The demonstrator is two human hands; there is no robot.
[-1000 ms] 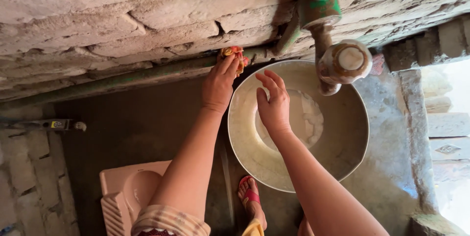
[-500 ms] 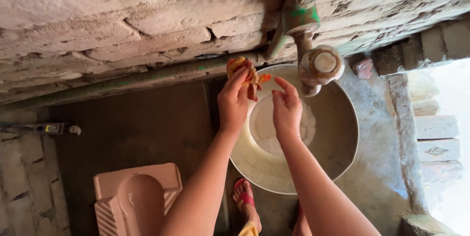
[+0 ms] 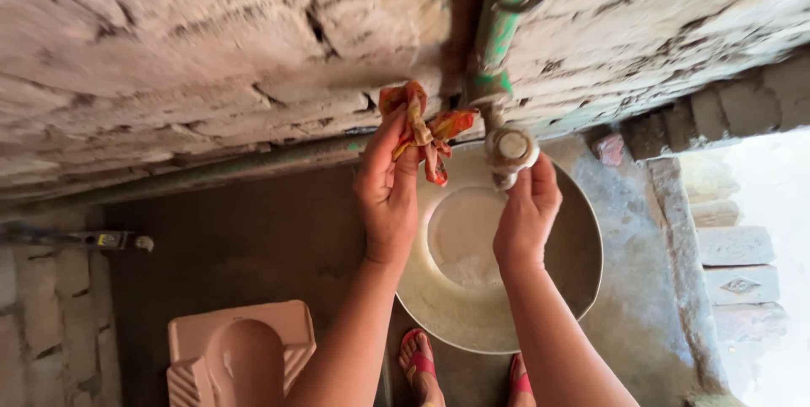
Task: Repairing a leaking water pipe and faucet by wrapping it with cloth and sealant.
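The left hand (image 3: 386, 192) pinches a crumpled rag (image 3: 424, 130) between thumb and fingers (image 3: 407, 172), holding it up just beside the tap (image 3: 509, 150); the right hand (image 3: 527, 215) reaches up under the tap, its fingers curled against the spout, though whether they grip it cannot be told; below both hands a wide metal basin (image 3: 557, 289) sits on the floor with pale soapy water at its middle; a green pipe (image 3: 504, 23) runs down the brick wall (image 3: 211, 61) to the tap and stands close behind the rag; a pink squat pan (image 3: 236, 352) lies well to the left; the rag is orange and red, patterned, bunched and drooping.
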